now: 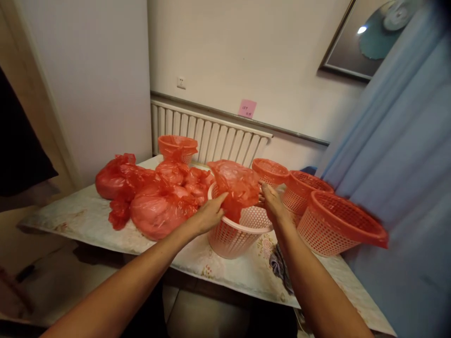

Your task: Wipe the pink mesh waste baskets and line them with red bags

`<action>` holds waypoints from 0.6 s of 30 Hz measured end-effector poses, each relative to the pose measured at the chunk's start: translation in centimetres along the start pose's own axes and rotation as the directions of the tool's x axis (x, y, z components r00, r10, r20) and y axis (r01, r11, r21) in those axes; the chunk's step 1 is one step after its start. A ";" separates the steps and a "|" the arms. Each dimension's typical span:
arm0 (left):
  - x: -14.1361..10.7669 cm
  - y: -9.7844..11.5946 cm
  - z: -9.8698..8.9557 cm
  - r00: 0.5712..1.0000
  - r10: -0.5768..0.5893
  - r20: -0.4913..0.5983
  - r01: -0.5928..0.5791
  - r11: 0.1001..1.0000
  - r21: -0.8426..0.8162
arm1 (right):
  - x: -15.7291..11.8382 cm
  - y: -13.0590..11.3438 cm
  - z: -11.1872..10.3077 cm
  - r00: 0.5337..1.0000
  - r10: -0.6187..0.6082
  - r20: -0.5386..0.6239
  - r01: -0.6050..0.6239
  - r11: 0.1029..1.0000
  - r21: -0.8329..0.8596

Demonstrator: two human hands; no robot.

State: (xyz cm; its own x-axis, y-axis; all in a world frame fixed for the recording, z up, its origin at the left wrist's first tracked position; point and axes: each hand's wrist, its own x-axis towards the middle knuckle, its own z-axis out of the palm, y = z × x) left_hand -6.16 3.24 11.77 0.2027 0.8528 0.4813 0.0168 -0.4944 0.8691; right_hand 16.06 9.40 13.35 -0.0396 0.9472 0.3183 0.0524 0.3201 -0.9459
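Note:
Between my two hands a red plastic bag (pixel 237 180) is spread out over a pale pink perforated basket (pixel 230 241). My left hand (pixel 211 213) pinches the bag's near left edge, at the basket's rim. On the other side my right hand (pixel 271 199) has its fingers closed on the bag's right edge. The bag's lower part hangs into the basket's mouth, where white mesh wall still shows. The basket stands upright on the table (pixel 218 277), which has a flowered cover.
Several filled, tied red bags (pixel 162 213) lie to the left, with a bag-lined basket (pixel 178 144) behind. Three baskets, one of them a red-lined basket (pixel 331 225), line the right by a blue curtain (pixel 398 155). A dark cloth (pixel 280 267) lies near my right forearm. A radiator (pixel 207 134) backs the table.

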 end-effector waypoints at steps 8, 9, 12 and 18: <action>1.4 0.6 -0.3 0.983 -0.146 -0.116 0.146 0.989 -0.007 | 1.1 0.4 0.7 0.967 -0.256 0.006 0.242 0.907 -0.345; 2.0 0.6 -0.6 0.955 -0.203 -0.214 0.200 0.979 -0.035 | 0.8 0.3 0.6 0.940 -0.340 0.034 0.323 0.853 -0.409; 4.2 0.8 -1.4 0.864 -0.332 -0.377 0.311 0.943 -0.118 | -0.7 -0.5 0.3 0.827 -0.535 0.174 0.528 0.634 -0.564; 8.3 1.1 -0.8 0.838 -0.345 -0.423 0.303 0.938 -0.166 | -3.3 -2.9 1.5 0.679 -0.559 0.475 0.702 0.306 -0.642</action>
State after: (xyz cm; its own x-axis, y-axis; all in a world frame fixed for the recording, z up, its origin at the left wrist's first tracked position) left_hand -5.25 9.95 16.78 -0.2504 0.9562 0.1515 -0.0849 -0.1776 0.9804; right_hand 14.58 5.34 15.01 -0.5307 0.4541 0.7157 0.6293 0.7767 -0.0262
